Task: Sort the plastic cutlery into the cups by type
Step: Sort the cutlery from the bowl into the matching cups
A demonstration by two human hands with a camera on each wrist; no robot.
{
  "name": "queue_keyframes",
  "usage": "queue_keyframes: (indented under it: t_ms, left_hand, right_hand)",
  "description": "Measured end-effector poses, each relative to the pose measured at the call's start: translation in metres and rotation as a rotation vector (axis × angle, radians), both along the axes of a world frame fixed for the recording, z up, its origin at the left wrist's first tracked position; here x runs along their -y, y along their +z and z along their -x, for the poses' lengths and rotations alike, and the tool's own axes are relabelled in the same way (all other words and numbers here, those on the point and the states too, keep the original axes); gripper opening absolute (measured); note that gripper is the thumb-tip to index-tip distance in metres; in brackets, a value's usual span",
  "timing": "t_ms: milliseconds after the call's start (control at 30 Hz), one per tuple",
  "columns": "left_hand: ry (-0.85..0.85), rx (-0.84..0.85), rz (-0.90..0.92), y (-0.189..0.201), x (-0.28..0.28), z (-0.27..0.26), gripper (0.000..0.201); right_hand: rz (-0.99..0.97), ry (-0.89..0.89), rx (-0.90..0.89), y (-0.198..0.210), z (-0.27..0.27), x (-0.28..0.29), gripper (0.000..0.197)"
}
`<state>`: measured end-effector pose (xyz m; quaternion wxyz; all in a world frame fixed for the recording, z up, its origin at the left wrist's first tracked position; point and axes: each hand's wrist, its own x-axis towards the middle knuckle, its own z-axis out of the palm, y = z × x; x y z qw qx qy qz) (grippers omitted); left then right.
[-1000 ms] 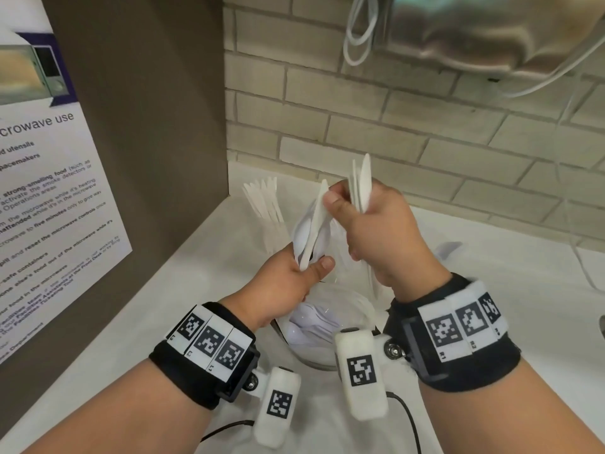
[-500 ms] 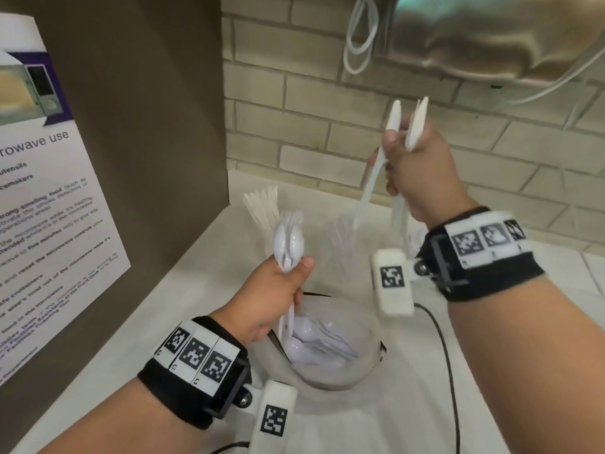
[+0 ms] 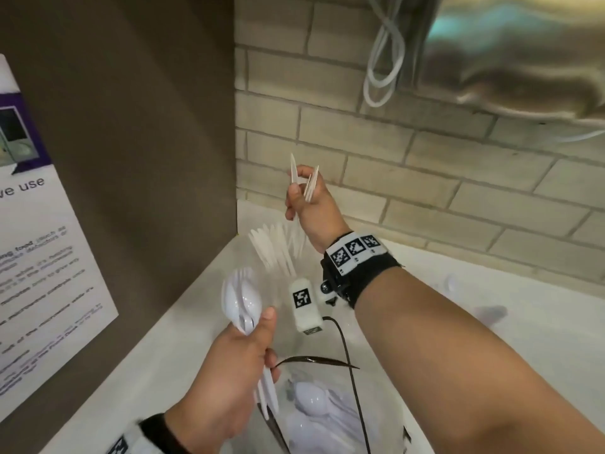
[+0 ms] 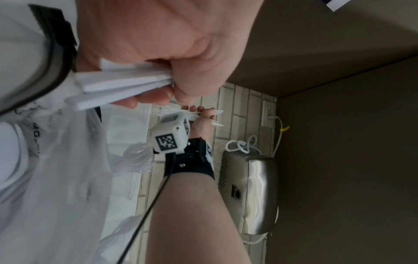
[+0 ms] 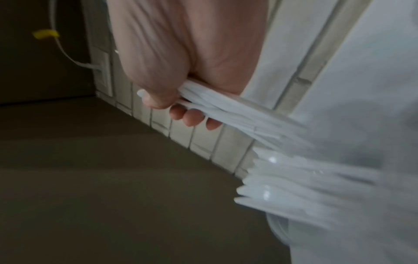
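My left hand grips a bundle of white plastic spoons with fork tines showing among them, bowls up, above a clear cup that holds several spoons. In the left wrist view the bundle's handles stick out of that fist. My right hand pinches several flat white knives, tips up, over the back cup of knives. The right wrist view shows this grip just above that cup's knives. A cup of forks shows only in the left wrist view.
A brown cabinet side with a microwave notice closes off the left. The brick wall runs behind the white counter. A steel appliance with a looped white cord hangs at upper right. A loose spoon lies at right.
My right hand has swung left and down with its knives, from high at the right to over the back cup. The left hand has dropped slightly with its bundle.
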<state>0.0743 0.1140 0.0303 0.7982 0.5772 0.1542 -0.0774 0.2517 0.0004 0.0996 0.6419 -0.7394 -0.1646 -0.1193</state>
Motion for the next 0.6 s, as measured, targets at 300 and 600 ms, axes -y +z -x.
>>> queue_keyframes:
  t_ms: [300, 600]
  left_hand:
    - [0.031, 0.016, -0.001, -0.006, -0.001, 0.0, 0.023]
    - [-0.017, 0.082, 0.039, 0.007, 0.006, 0.008, 0.021]
  right_hand:
    - [0.05, 0.022, -0.377, -0.039, -0.009, -0.001, 0.027]
    - [-0.061, -0.049, -0.293, 0.001, 0.028, 0.025, 0.037]
